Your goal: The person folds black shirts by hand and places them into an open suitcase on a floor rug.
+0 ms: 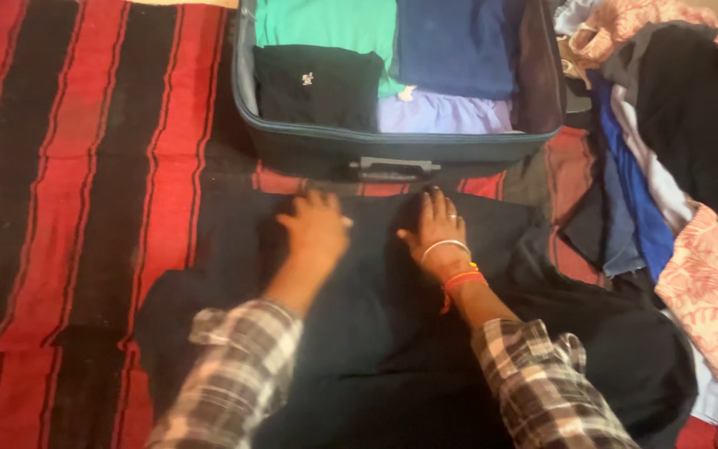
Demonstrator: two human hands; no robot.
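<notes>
At the left of the frame lay only the red-and-black striped blanket (68, 208). In the lower middle, a dark garment (376, 316) was spread flat over it, just below the open suitcase (392, 154) at top centre. The left hand (317, 229) rested palm down on the cloth, fingers loosely together; the right hand (438, 233), bangle at the wrist, pressed flat beside it with fingers slightly spread. Neither pinched anything. The garment looked soft, light and limp, likely to sag and crease, best taken by its edges or corners. A heap of loose clothes (675, 166) filled the right side.
</notes>
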